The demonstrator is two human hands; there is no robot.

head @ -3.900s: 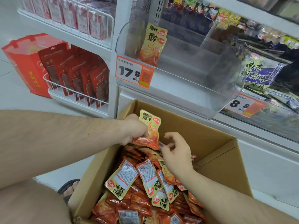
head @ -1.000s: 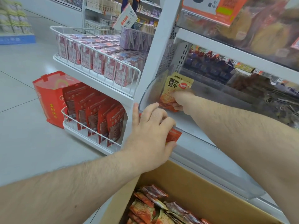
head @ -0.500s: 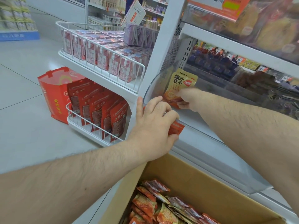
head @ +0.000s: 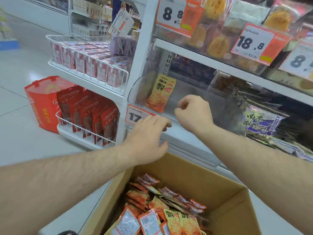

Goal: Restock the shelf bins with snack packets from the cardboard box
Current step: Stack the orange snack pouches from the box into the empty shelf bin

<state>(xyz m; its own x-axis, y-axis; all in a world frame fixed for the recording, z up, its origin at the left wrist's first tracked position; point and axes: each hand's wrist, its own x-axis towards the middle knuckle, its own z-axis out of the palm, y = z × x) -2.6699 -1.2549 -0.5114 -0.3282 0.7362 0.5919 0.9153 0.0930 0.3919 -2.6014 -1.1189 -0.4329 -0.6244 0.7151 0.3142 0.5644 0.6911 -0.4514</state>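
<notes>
**While packets waited below, both hands hung empty**

Snack packets (head: 162,217) lay heaped in the cardboard box (head: 225,197), directly beneath the left hand (head: 149,138), its grip loosely spread; the right hand (head: 193,112), half-curled, hovered inside the shelf bin (head: 135,92).

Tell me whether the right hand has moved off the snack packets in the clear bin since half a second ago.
Yes. The right hand has let go and pulled back right of the snack packets, which lean in the clear bin.

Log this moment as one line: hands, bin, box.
left hand: empty, at bin front | right hand: empty, loosely curled | clear bin: packets upright at left end | cardboard box: packets remain
</notes>
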